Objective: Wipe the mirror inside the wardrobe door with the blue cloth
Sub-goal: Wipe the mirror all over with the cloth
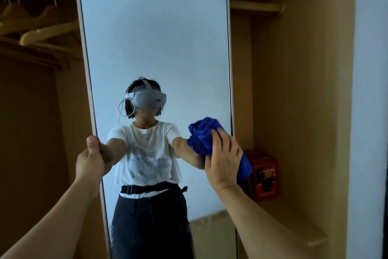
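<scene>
- I am pressing the bunched blue cloth (200, 135) against the wardrobe mirror (155, 49) near its right edge with my right hand (224, 160), fingers curling over it.
- My left hand (91, 159) is gripping the mirror's left frame edge; if that grip is slackening, my pushing is likely swinging the panel away.
- The cloth's loose tail is hanging beside the red box (265, 177) and risks snagging it.

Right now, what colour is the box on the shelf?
Red-orange box, seen in the head view.
</scene>
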The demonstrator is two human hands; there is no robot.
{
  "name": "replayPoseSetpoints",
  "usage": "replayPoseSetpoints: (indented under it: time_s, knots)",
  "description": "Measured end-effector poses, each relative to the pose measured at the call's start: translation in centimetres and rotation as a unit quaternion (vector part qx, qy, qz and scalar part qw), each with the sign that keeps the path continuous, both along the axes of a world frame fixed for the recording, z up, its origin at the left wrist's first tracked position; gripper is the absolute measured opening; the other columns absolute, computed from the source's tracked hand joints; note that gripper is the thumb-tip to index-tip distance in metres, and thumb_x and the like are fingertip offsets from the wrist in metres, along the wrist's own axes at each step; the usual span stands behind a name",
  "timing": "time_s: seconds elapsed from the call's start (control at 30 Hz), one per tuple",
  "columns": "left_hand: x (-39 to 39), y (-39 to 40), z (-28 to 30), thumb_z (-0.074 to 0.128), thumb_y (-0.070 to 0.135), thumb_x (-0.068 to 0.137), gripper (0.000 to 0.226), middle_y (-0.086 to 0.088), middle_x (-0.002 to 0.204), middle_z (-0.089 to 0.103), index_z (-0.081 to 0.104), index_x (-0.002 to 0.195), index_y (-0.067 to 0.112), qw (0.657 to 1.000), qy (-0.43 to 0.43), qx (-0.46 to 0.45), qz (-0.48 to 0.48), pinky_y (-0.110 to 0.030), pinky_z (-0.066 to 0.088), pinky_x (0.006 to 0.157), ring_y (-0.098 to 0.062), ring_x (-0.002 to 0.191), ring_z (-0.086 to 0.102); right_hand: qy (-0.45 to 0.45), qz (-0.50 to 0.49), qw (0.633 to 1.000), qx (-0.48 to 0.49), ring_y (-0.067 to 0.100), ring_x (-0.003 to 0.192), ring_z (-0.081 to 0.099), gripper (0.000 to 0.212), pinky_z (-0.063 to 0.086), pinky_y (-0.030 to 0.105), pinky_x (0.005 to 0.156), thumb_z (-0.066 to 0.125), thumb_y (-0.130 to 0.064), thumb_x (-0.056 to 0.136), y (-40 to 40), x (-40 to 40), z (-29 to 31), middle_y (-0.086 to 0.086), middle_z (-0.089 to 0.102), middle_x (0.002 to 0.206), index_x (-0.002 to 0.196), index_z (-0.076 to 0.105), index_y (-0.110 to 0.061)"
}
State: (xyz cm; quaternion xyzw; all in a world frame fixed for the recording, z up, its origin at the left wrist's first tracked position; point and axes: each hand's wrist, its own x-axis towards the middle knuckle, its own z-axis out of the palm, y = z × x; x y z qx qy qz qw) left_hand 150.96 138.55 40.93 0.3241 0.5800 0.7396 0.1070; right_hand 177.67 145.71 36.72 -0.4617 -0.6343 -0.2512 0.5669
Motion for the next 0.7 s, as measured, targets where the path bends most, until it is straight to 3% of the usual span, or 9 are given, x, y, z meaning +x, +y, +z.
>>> replayPoseSetpoints:
  time_s: [0.13,0.23,0.33,0.5,0.6,0.63,0.7]
  knots:
    - [-0.3,-0.2,-0.1,0.028,0.06,0.094,0.052,-0.006,0.068,0.055,0.049,0.068,0.02,1.0,0.007,-0.004,-0.016,-0.027,0.04,0.055,-0.019,0.063,0.054,0.092,-0.028,0.995,-0.005,0.036,0.11,0.052,0.062,0.043,0.048,0.085,0.069,-0.009,0.066,0.4,-0.6,7.6,0.01,0.054,0.13,0.126,0.054,-0.008]
    - [-0.3,-0.4,-0.1,0.028,0.059,0.094,0.053,-0.004,0.065,0.053,0.048,0.064,0.021,1.0,0.019,0.001,-0.019,-0.026,0.038,0.054,-0.017,0.061,0.051,0.112,-0.024,0.993,0.009,0.032,0.117,0.046,0.062,0.039,0.048,0.088,0.062,-0.008,0.075,0.8,-1.2,12.3,0.008,0.049,0.135,0.134,0.044,-0.011]
    - [-0.1,-0.3,0.1,0.028,0.056,0.096,0.051,-0.002,0.065,0.051,0.048,0.063,0.022,1.0,0.017,0.009,-0.006,-0.025,0.035,0.052,-0.014,0.059,0.048,0.104,-0.015,0.994,0.009,0.032,0.12,0.044,0.059,0.038,0.047,0.09,0.059,-0.009,0.078,0.9,-1.7,13.4,0.008,0.047,0.137,0.135,0.042,-0.011]
    - [-0.3,-0.1,-0.1,0.028,0.058,0.095,0.05,-0.003,0.072,0.054,0.052,0.074,0.019,1.0,-0.001,0.001,-0.022,-0.03,0.042,0.06,-0.016,0.065,0.053,0.008,0.022,0.998,0.051,0.035,0.11,0.054,0.052,0.044,0.05,0.085,0.042,-0.019,0.076,-0.7,-3.5,7.7,0.01,0.056,0.13,0.125,0.055,-0.009]
    - [-0.5,-0.1,-0.1,0.03,0.062,0.093,0.054,-0.008,0.092,0.06,0.058,0.108,0.018,0.999,-0.015,-0.012,-0.031,-0.041,0.05,0.08,-0.023,0.083,0.06,-0.097,0.028,0.992,0.076,0.034,0.106,0.058,0.052,0.047,0.048,0.081,0.066,-0.02,0.072,-1.2,-4.8,1.7,0.008,0.058,0.129,0.123,0.058,-0.011]
    - [-0.5,-0.1,-0.2,0.031,0.063,0.092,0.056,-0.006,0.093,0.061,0.058,0.111,0.018,0.999,-0.014,-0.012,-0.032,-0.041,0.05,0.081,-0.023,0.085,0.061,-0.133,0.033,0.988,0.075,0.033,0.106,0.058,0.056,0.047,0.047,0.081,0.073,-0.019,0.069,-1.4,-5.2,-0.4,0.008,0.058,0.129,0.123,0.058,-0.012]
    - [-0.4,-0.3,-0.2,0.032,0.063,0.092,0.054,-0.002,0.085,0.062,0.06,0.096,0.017,0.999,-0.01,-0.012,-0.034,-0.037,0.05,0.075,-0.019,0.081,0.061,-0.196,0.044,0.977,0.072,0.031,0.105,0.059,0.055,0.047,0.044,0.081,0.074,-0.016,0.067,-1.9,-5.5,-3.8,0.006,0.059,0.128,0.121,0.061,-0.015]
